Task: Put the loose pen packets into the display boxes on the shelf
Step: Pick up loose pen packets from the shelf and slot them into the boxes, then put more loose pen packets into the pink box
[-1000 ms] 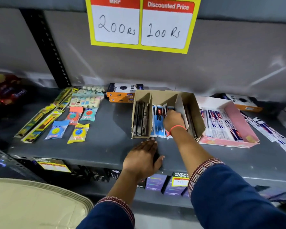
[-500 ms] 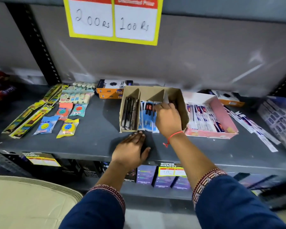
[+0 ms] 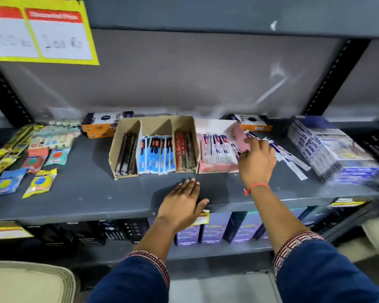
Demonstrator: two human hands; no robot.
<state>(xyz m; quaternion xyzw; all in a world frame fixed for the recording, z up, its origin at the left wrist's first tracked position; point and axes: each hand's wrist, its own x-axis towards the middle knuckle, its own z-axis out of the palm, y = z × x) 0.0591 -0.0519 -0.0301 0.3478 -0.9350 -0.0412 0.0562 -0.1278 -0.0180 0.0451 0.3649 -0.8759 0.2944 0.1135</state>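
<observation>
A brown cardboard display box point(image 3: 118, 154) with three compartments stands mid-shelf, holding dark, blue and red pen packets. Beside it on the right is a pink display box point(image 3: 217, 168) with white-and-blue pen packets. Several loose white-and-blue pen packets point(image 3: 291, 158) lie spread on the shelf right of the pink box. My right hand point(image 3: 257, 160) is at the pink box's right wall, fingers curled over the nearest loose packets; whether it grips one is hidden. My left hand point(image 3: 181, 204) rests flat, fingers apart, on the shelf's front edge, holding nothing.
Orange-and-black boxes point(image 3: 101, 125) sit behind the display boxes. Eraser and pencil packs point(image 3: 39, 182) lie at the left. A stack of blue-white packs point(image 3: 333, 149) fills the right end. A yellow price sign point(image 3: 53, 33) hangs above. Boxes stand on the lower shelf point(image 3: 206, 232).
My right hand left the brown box's compartments and moved right to the loose packets beside the pink box. The view shifted right. My left hand stayed on the shelf edge.
</observation>
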